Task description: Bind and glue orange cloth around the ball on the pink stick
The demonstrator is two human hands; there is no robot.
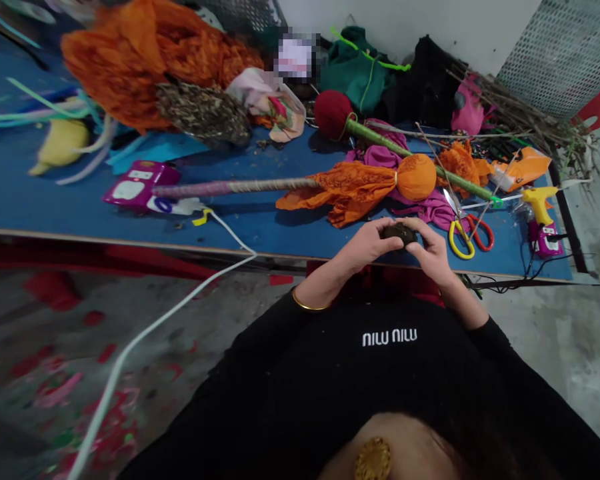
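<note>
Both my hands meet at the table's front edge around a small dark brownish-green lump [400, 233]. My left hand [371, 243] wraps its left side, thumb along the front. On the right side, the fingers and thumb of my right hand [429, 248] close on the same lump. Just behind them lies an orange cloth-covered ball [416, 177] with loose orange cloth [353, 189] tied behind it, on a wrapped stick [260, 186]. Scissors [463, 239] with yellow and red handles rest to the right of my right hand.
The blue table [220, 230] holds a red ball [333, 115] on a green stick, orange fabric [145, 60], a purple power strip [143, 185], a yellow glue gun [540, 203] and twigs [520, 100]. A white cable [180, 303] hangs over the front edge.
</note>
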